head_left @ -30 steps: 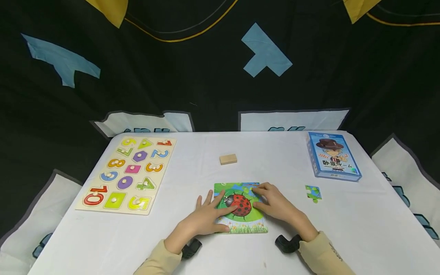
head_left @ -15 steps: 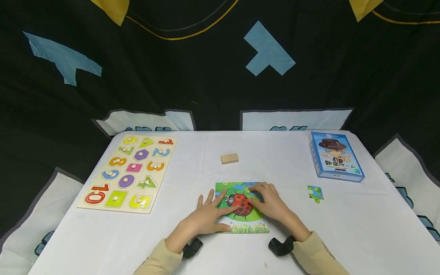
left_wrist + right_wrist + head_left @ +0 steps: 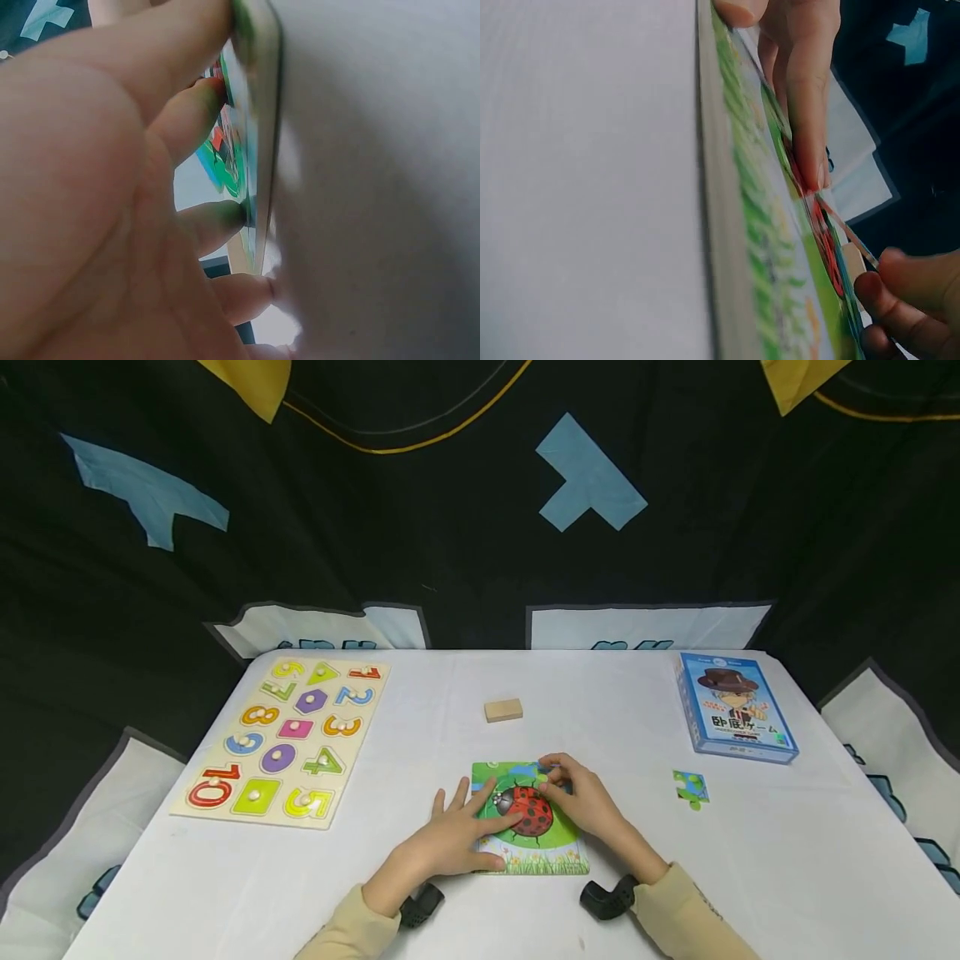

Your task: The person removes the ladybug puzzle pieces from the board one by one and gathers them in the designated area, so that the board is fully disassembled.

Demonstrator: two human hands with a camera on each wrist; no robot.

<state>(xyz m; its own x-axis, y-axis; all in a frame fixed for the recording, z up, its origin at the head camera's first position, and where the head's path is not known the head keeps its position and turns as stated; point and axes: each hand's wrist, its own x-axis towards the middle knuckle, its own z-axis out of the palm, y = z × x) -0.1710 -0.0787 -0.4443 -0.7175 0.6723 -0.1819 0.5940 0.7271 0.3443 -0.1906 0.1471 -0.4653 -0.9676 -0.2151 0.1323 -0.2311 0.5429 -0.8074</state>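
A square ladybug jigsaw puzzle (image 3: 543,858) lies flat on the white table in the head view. My left hand (image 3: 448,839) rests on its left part, fingers spread and touching the picture. Over the upper right of the puzzle, my right hand (image 3: 588,802) pinches a puzzle piece between thumb and fingers. That thin puzzle piece (image 3: 853,235) shows tilted in the right wrist view, its lower end close to the ladybug. A loose puzzle piece (image 3: 691,787), green and blue, lies on the table to the right. My right fingers partly hide the puzzle's upper right corner.
A wooden number-and-shape board (image 3: 281,739) lies at the left. Beyond the puzzle is a small wooden block (image 3: 503,710). A blue game box (image 3: 737,707) stands at the back right. The white table (image 3: 420,727) ends at a dark curtain.
My right hand has shifted a little left over the puzzle, and its fingers have drawn up off the ladybug's right edge with the piece. The left hand has stayed in place.
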